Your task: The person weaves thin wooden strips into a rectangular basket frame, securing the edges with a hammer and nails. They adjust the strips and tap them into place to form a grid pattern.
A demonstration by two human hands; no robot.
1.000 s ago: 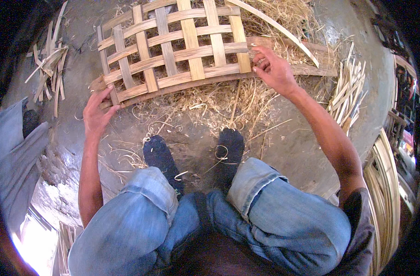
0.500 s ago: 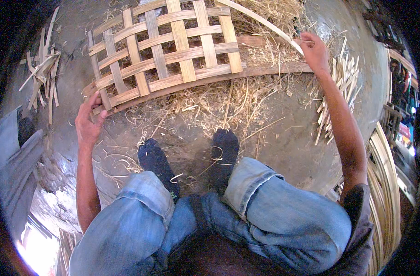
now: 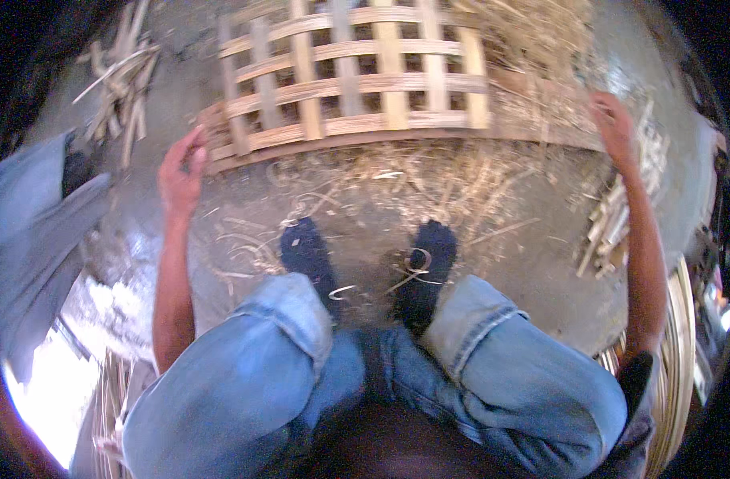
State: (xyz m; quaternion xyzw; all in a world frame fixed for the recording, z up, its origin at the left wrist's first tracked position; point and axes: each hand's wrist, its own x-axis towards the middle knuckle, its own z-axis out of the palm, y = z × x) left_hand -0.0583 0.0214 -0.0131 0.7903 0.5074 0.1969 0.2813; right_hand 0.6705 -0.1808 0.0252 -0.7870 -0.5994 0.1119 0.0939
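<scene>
A flat lattice of woven, pale bamboo-like slats [image 3: 391, 60] lies across a long brown board [image 3: 215, 120] on the floor in front of me. My left hand [image 3: 181, 176] is at the board's left end, just off the lattice's near left corner. Its thumb and fingers are apart, and nothing shows between them. My right hand [image 3: 616, 132] hovers by the board's right end, away from the lattice. Its fingers curl but are smeared by motion, so whether they hold anything is unclear.
Thin strips [image 3: 612, 223] lie piled beyond my right hand, and more cut strips [image 3: 124, 88] at the far left. Curled shavings [image 3: 365, 172] litter the floor before my dark-socked feet [image 3: 307, 251]. Long bent strips [image 3: 678, 351] stand at the right edge; grey-blue cloth [image 3: 37, 207] hangs left.
The pale strip in my right hand no longer shows there. My left hand has come off the lattice's corner. The whole view has shifted, so the lattice appears further right.
</scene>
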